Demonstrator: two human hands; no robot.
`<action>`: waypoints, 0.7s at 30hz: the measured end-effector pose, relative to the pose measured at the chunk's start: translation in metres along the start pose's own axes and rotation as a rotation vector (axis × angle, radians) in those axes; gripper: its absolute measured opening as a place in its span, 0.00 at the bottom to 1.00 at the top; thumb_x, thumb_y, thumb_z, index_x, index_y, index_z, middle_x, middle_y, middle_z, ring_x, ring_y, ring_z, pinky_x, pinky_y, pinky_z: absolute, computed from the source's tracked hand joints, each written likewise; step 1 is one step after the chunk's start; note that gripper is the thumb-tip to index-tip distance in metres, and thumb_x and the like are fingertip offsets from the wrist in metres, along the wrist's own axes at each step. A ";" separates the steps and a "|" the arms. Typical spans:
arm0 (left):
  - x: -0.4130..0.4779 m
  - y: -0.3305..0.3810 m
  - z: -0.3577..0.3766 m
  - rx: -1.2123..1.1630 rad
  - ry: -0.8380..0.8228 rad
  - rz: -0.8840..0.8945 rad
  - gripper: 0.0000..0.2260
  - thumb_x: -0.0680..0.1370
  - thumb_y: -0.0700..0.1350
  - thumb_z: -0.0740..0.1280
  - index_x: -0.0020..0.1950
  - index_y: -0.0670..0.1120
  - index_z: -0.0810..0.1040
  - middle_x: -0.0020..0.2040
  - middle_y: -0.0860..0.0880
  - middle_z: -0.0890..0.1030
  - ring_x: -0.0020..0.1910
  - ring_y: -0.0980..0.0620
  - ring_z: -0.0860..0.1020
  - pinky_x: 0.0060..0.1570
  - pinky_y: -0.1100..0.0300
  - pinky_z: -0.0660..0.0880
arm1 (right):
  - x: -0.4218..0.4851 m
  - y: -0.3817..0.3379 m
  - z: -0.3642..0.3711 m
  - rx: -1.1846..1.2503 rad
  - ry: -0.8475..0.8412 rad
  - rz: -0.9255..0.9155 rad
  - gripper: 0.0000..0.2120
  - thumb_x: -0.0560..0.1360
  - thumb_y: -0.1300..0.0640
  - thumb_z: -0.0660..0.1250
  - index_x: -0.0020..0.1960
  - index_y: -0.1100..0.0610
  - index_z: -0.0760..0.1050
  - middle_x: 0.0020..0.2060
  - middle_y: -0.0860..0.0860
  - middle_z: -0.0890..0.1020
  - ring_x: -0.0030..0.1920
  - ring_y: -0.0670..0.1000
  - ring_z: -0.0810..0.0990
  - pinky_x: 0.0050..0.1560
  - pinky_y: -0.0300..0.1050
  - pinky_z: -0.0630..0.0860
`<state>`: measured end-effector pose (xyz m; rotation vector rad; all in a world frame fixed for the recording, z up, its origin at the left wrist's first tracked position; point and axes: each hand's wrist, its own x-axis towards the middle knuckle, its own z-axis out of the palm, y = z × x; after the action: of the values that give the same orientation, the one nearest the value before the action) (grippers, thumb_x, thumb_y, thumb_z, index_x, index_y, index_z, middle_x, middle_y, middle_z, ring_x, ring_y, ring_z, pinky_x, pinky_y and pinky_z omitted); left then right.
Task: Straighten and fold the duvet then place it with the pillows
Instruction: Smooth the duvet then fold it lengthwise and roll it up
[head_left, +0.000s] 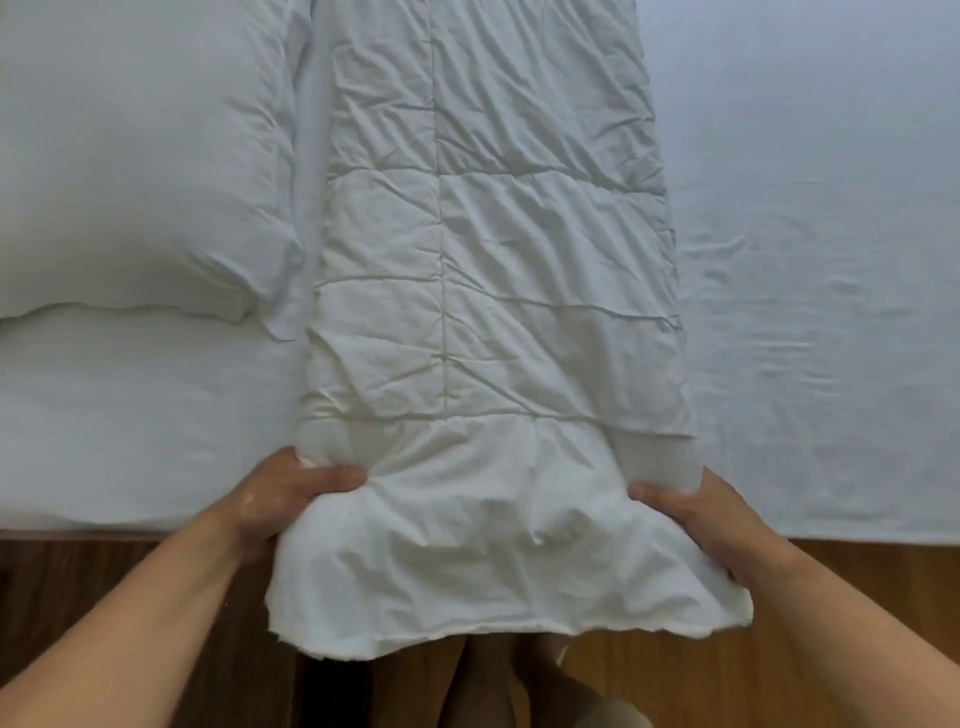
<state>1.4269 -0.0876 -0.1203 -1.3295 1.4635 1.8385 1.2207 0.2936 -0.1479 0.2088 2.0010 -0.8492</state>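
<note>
Bed (821, 260) under a pale, lightly creased sheet, across the frame from 9 to 3 o'clock. Dark wooden floor (78, 571) along the bottom, 7 through 5 o'clock.

Down the centre, from 12 to 6 o'clock, the white quilted duvet (493, 286), folded into a long narrow strip. Lying flat on the bed just beside the pillow (135, 171) at 10 o'clock, touching or nearly so along that side. Near end bunched and hanging past the bed edge over the floor.

At 7 o'clock, the left hand (280, 493): gripping the strip's left edge close to the near end, thumb on top, fingers tucked underneath. At 5 o'clock, the right hand (706, 514): gripping the opposite edge likewise, thumb above, fingers hidden below the fabric.
</note>
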 end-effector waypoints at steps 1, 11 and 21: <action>-0.016 0.009 -0.018 0.019 0.005 0.036 0.20 0.67 0.40 0.80 0.57 0.37 0.83 0.54 0.38 0.85 0.52 0.37 0.84 0.57 0.43 0.77 | -0.011 -0.005 -0.002 0.051 -0.043 -0.019 0.27 0.63 0.39 0.80 0.58 0.46 0.79 0.46 0.43 0.87 0.44 0.47 0.87 0.45 0.48 0.80; 0.030 -0.066 -0.015 0.239 0.411 0.069 0.31 0.61 0.58 0.79 0.62 0.53 0.77 0.55 0.48 0.83 0.51 0.42 0.82 0.54 0.40 0.80 | -0.007 0.036 0.043 0.013 0.068 0.011 0.44 0.61 0.25 0.73 0.67 0.47 0.67 0.57 0.44 0.79 0.56 0.50 0.79 0.54 0.50 0.76; 0.034 -0.063 -0.016 0.344 0.206 0.039 0.51 0.54 0.66 0.83 0.73 0.58 0.65 0.63 0.56 0.78 0.61 0.49 0.79 0.63 0.45 0.76 | -0.026 0.054 0.070 0.491 -0.126 0.044 0.21 0.75 0.50 0.72 0.66 0.53 0.75 0.55 0.53 0.86 0.54 0.57 0.86 0.58 0.59 0.81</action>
<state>1.4690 -0.0873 -0.1807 -1.3508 1.8256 1.4189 1.3087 0.2937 -0.1767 0.4638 1.6386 -1.2828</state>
